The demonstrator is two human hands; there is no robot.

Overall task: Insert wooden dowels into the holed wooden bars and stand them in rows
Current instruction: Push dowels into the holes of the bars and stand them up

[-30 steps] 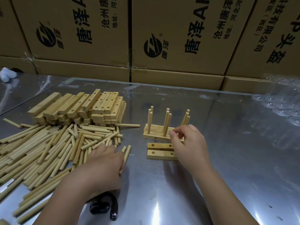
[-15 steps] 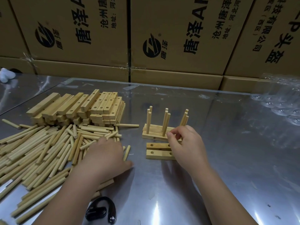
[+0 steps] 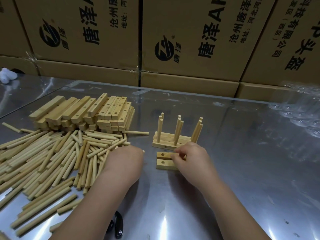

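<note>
A loose heap of wooden dowels (image 3: 52, 156) covers the left of the steel table, with a stack of holed wooden bars (image 3: 90, 115) behind it. Near the middle stand finished bars (image 3: 166, 142) with several upright dowels in them. Two bare holed bars (image 3: 163, 161) lie flat just in front of those. My left hand (image 3: 124, 161) lies palm down on the right edge of the dowel heap, its fingers curled over dowels beneath it. My right hand (image 3: 190, 158) rests on the right end of the two flat bars, fingers curled on them.
Printed cardboard boxes (image 3: 190, 40) wall off the back of the table. A black object (image 3: 117, 226) lies near the front edge by my left forearm. Clear plastic wrap (image 3: 297, 115) sits at the far right, and something white (image 3: 7, 76) at the far left.
My left hand slid forward along the edge of the dowel heap. My right hand came down from the standing bars onto the two flat bars.
</note>
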